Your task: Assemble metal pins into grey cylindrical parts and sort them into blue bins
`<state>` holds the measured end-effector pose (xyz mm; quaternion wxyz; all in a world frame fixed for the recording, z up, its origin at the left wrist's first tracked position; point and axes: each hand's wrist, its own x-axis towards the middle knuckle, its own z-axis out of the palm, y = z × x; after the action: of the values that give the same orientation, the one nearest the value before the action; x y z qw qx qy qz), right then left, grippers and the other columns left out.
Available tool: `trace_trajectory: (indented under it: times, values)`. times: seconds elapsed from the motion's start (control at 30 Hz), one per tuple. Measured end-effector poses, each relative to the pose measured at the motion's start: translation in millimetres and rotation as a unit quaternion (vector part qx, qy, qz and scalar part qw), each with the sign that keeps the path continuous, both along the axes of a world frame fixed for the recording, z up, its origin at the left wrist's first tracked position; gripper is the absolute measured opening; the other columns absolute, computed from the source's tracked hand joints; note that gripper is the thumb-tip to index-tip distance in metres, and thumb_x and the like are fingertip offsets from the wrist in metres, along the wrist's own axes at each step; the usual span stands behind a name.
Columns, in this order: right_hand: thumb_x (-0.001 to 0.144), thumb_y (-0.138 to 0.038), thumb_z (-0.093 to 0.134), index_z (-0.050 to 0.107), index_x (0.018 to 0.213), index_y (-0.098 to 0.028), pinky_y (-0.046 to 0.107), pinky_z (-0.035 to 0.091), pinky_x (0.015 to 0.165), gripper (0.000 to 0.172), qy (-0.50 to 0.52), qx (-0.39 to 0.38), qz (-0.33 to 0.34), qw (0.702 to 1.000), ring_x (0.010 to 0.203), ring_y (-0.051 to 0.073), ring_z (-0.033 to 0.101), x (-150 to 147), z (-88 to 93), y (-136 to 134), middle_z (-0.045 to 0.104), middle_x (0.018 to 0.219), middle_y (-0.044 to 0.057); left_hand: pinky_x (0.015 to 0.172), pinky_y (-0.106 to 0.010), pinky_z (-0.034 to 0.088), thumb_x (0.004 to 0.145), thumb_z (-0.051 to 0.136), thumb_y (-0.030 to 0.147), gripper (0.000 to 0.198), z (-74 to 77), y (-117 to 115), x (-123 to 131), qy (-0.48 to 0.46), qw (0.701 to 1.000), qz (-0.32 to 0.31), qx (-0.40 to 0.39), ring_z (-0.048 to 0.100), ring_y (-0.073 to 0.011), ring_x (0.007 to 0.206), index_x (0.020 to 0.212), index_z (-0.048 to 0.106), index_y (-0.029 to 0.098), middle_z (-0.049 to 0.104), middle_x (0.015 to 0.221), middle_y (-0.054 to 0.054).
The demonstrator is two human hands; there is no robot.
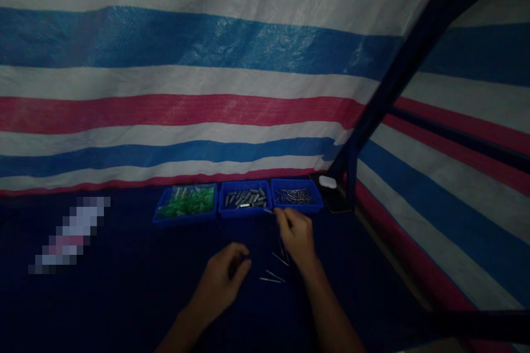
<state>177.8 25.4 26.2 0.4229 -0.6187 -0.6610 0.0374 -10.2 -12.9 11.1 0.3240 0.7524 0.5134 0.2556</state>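
Filling most of my feed, striped sheeting (232, 44) hangs behind a dark blue table (124, 309), with a dark frame post (397, 66) slanting down at the right. On the table's left, a pixelated patch (72, 234) hides something I can't identify. Three blue bins stand in a row at the back: the left bin (186, 219) with green and clear packets, the middle bin (244, 212) with short metal cylinders, the right bin (315, 207) with thin metal pins.

My right hand (298, 231) is just in front of the bins, thumb and forefinger together, pinching what looks like a slim piece (269, 211). My left hand (223, 273) is curled above the table; I can't tell whether its fingertips meet or hold anything. Right of the bins lies a dark slab (338, 203) bearing a small white case (327, 182). Smallest are the loose pins (270, 279) between my forearms.

Poor light and blur worry me most: I could misjudge that fingertip pinch and let the piece slip or twist. A low sweep of either wrist might scatter the loose pins, and a knuckle catching a rim could shift a bin.
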Motion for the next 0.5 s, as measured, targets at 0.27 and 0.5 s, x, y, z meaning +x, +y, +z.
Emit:
trace_trajectory:
  times: [0.27, 0.5]
  values:
    - [0.088, -0.052, 0.011, 0.062, 0.055, -0.017, 0.028, 0.031, 0.054, 0.07, 0.032, -0.158, -0.266, 0.951, 0.054, 0.018, 0.053, 76.5, 12.1, 15.3, 0.061, 0.057, 0.01, 0.075, -0.031, 0.045, 0.079, 0.051, 0.02, 0.008, -4.8, -8.2, 11.1, 0.14, 0.974, -0.175, 0.036, 0.054, -0.0178, 0.088, 0.086, 0.054, 0.022, 0.053, 0.097, -0.002]
    - [0.085, -0.043, 0.04, 0.059, 0.071, -0.017, 0.024, 0.036, 0.055, 0.036, 0.016, -0.105, -0.06, 0.993, 0.054, 0.014, 0.052, 47.5, 10.1, 11.0, 0.058, 0.059, 0.002, 0.07, -0.027, 0.043, 0.089, 0.033, 0.027, 0.021, 9.0, 19.7, 7.5, 0.061, 0.994, -0.093, -0.011, 0.053, -0.0137, 0.075, 0.081, 0.05, 0.019, 0.053, 0.082, -0.002]
